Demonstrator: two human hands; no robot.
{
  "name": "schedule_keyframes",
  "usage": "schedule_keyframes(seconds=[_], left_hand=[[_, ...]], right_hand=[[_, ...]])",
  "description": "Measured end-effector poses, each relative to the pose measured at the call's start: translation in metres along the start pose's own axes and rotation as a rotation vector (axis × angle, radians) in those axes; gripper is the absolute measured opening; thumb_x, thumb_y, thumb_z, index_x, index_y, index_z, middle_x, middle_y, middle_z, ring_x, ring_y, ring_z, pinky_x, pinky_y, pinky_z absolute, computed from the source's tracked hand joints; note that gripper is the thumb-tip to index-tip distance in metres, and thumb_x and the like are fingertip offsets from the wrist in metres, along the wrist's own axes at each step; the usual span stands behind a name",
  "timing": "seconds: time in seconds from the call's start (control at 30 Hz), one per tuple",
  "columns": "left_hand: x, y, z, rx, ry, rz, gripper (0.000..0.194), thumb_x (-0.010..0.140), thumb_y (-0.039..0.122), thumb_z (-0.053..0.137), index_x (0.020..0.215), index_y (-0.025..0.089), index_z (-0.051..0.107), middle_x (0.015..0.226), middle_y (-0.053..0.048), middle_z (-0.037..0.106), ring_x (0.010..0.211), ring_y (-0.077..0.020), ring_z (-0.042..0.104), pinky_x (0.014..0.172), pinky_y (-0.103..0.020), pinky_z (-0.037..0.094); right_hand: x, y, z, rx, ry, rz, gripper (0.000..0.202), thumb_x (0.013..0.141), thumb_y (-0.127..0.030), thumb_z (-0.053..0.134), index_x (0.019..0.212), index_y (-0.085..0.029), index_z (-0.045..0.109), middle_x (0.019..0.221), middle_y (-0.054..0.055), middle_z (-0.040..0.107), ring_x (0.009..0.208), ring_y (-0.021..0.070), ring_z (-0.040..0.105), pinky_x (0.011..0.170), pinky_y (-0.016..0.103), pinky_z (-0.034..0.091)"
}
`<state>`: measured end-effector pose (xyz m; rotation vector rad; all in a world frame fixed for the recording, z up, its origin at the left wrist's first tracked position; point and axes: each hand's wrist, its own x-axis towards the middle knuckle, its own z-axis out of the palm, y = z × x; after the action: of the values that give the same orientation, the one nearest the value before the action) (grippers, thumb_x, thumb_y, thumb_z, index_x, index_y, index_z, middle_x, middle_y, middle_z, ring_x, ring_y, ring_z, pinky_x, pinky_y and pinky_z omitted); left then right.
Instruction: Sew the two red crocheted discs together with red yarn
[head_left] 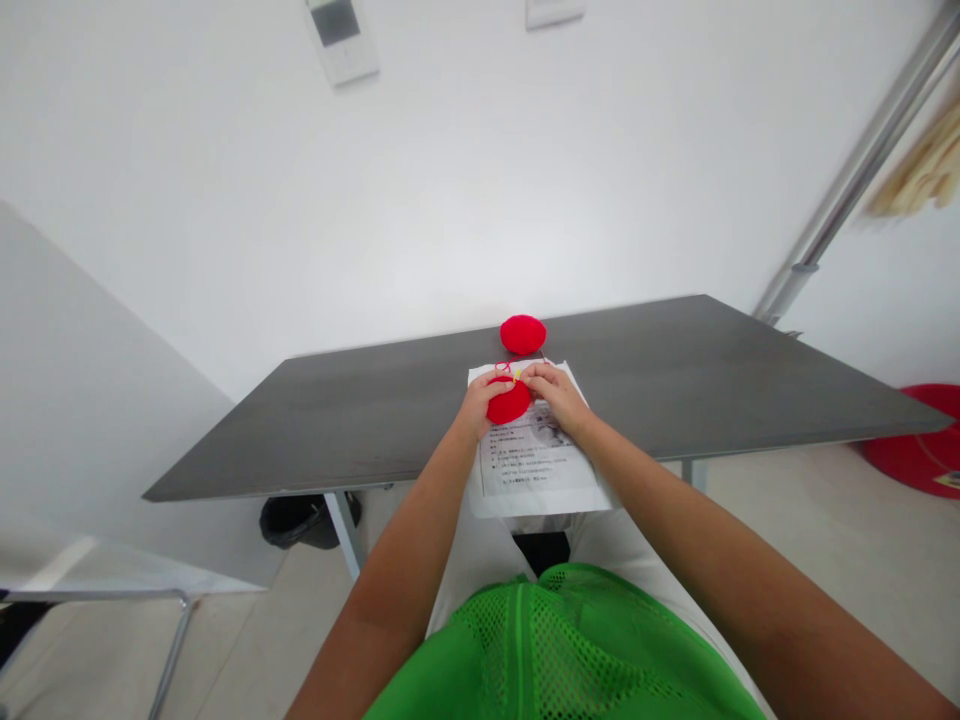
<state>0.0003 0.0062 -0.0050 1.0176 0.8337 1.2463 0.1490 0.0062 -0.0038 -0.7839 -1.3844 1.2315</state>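
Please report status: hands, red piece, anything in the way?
Left hand holds red piece; right hand at its edge. Printed sheet underneath. Second red piece beyond hands, not blocking.

- Here's the red round piece (508, 402), flat-faced and tilted over the printed sheet, the left hand (480, 402) gripping its left side, the right hand (553, 388) pinching at its upper right edge!
- And a tiny yellow bit (517, 375) right there at its top edge, between the hands, too small to make out.
- Red strand (503, 366) looping just above, over the white sheet's far end.
- Beyond it, a plump red oval bundle (523, 335) sits on the grey tabletop (637, 370).
- Underneath, the white printed sheet (536, 480), its near end out past the table edge.
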Motion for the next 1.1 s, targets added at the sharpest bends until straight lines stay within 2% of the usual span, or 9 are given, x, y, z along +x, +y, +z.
schedule_keyframes(seconds=[0.17,0.27,0.53,0.77,1.1], left_hand=[[-0.0011,-0.001,0.0024,0.039,0.016,0.01,0.021,0.052,0.022,0.079,0.07,0.016,0.069,0.063,0.0,0.067,0.059,-0.0139,0.059,0.062,-0.027,0.042],[-0.0015,-0.0002,0.0038,0.043,0.028,0.019,0.022,0.052,0.023,0.08,0.069,0.016,0.069,0.063,0.0,0.067,0.059,-0.0144,0.059,0.062,-0.027,0.043],[-0.0032,0.0025,0.0048,0.031,0.063,0.048,0.025,0.051,0.024,0.081,0.071,0.016,0.07,0.068,-0.001,0.069,0.063,-0.015,0.061,0.066,-0.029,0.045],[-0.0007,0.0012,0.0041,0.003,0.079,0.052,0.021,0.051,0.026,0.078,0.068,0.016,0.07,0.066,-0.001,0.069,0.061,-0.0136,0.059,0.064,-0.027,0.043],[-0.0008,0.0028,0.0051,-0.011,0.072,0.037,0.023,0.051,0.029,0.078,0.067,0.016,0.068,0.062,0.0,0.067,0.057,-0.0123,0.056,0.06,-0.026,0.041]], right_hand=[[-0.0021,-0.0015,0.0013,-0.012,0.036,-0.035,0.017,0.076,-0.038,0.064,0.079,-0.023,0.056,0.057,-0.007,0.048,0.053,0.0122,0.045,0.054,0.025,0.036],[-0.0026,-0.0024,0.0007,-0.02,0.043,-0.056,0.013,0.074,-0.034,0.064,0.076,-0.023,0.056,0.058,-0.007,0.045,0.054,0.0118,0.042,0.055,0.025,0.034],[-0.0007,-0.0008,-0.0004,-0.006,0.018,-0.029,0.009,0.066,-0.026,0.055,0.074,-0.023,0.053,0.059,-0.007,0.046,0.055,0.0118,0.044,0.057,0.025,0.037],[0.0002,-0.0006,-0.0001,-0.014,-0.003,0.015,0.011,0.068,-0.03,0.057,0.075,-0.023,0.056,0.065,-0.005,0.053,0.059,0.013,0.05,0.057,0.026,0.043],[0.0005,-0.0009,-0.001,-0.03,-0.025,0.023,0.009,0.068,-0.031,0.056,0.069,-0.021,0.056,0.062,-0.004,0.051,0.058,0.0127,0.048,0.056,0.025,0.041]])
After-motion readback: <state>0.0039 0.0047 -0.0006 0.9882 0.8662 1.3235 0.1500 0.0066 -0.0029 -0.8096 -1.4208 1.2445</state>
